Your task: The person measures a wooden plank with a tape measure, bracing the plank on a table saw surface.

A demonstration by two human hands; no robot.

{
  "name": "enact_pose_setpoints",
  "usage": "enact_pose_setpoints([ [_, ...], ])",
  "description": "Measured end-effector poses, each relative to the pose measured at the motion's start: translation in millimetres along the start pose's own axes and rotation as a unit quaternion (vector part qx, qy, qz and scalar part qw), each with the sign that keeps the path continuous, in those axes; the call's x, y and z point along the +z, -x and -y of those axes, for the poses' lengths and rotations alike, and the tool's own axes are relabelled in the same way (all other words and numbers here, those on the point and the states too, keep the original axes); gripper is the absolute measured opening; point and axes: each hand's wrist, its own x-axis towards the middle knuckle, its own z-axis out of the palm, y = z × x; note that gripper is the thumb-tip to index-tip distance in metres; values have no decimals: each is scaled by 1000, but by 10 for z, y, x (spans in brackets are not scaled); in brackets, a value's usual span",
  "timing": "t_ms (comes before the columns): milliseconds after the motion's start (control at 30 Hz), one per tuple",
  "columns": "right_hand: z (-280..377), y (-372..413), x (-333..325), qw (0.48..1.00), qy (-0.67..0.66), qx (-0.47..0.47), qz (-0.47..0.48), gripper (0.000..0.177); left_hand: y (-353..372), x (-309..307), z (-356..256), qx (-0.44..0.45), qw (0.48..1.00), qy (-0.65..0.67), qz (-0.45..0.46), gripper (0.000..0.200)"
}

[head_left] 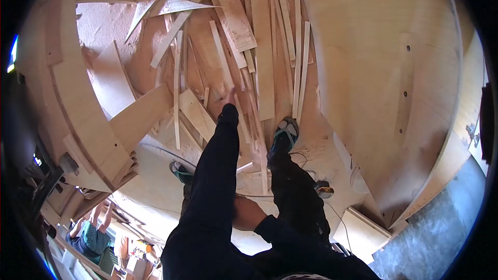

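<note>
My left hand [230, 96], at the end of a long dark sleeve, reaches forward to the scrap wood. Its fingers are closed at the near end of a thin wood strip [220, 52]. My right hand [248, 213] is low in the view, beside my left sleeve, which hides its fingers; what it touches cannot be seen. Around the left hand lie long narrow strips and wider boards [264, 52] in a loose pile on the dusty floor. My feet in dark shoes [285, 129] stand at the pile's near edge.
Large curved plywood panels [378, 72] stand at the right, others [83, 93] at the left. A yellow and black tool [324, 190] and cables lie near my right leg. Another person [93, 238] is at the lower left. A pale box [363, 231] sits lower right.
</note>
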Motion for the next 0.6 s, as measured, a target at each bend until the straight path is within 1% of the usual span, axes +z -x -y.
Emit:
enact_pose_setpoints([
  [33,-38,-7,31,1000,0,-3,-2,46,-208,133,195,3,1000,0,-1,88],
  [67,-80,-19,72,1000,1,-9,3,46,-557,361,535,16,995,95,-25,81],
  [100,-118,-27,94,1000,4,-15,7,47,-770,517,710,29,980,191,-47,76],
  [133,-137,-36,104,1000,6,-21,2,47,-814,512,701,77,955,285,24,70],
  [167,-150,-43,101,1000,0,-13,-2,45,-653,398,556,86,954,287,24,70],
  [200,-154,-36,91,1000,-6,-3,-6,43,-330,218,390,102,989,102,26,69],
  [233,-141,-20,56,1000,-6,-5,-8,43,-78,78,332,112,989,-89,25,68],
  [267,-108,-19,-3,1000,-2,13,-18,44,-112,35,429,177,981,-25,70,58],
  [300,-79,-15,-38,999,4,30,-28,46,107,-109,279,182,981,-26,69,58],
  [333,-108,-24,-26,998,-3,16,-66,45,494,-319,-3,198,972,-126,28,54],
  [367,-137,-23,-11,998,-3,11,-70,45,783,-478,-168,213,951,-225,-14,50],
  [400,-164,-29,-15,996,-8,20,-91,45,873,-563,-139,220,950,-223,-14,50],
  [467,-185,-35,-28,991,8,26,-129,46,1059,-807,-78,324,893,-256,-179,58],
  [500,-169,-34,-14,991,7,23,-133,46,1273,-964,-168,329,891,-256,-180,58],
  [567,-121,-59,-3,972,-102,38,-209,45,1672,-1304,-360,356,874,-263,-203,74],
  [600,-112,-56,3,962,-145,23,-228,48,1732,-1436,-331,375,881,-246,-149,82],
])
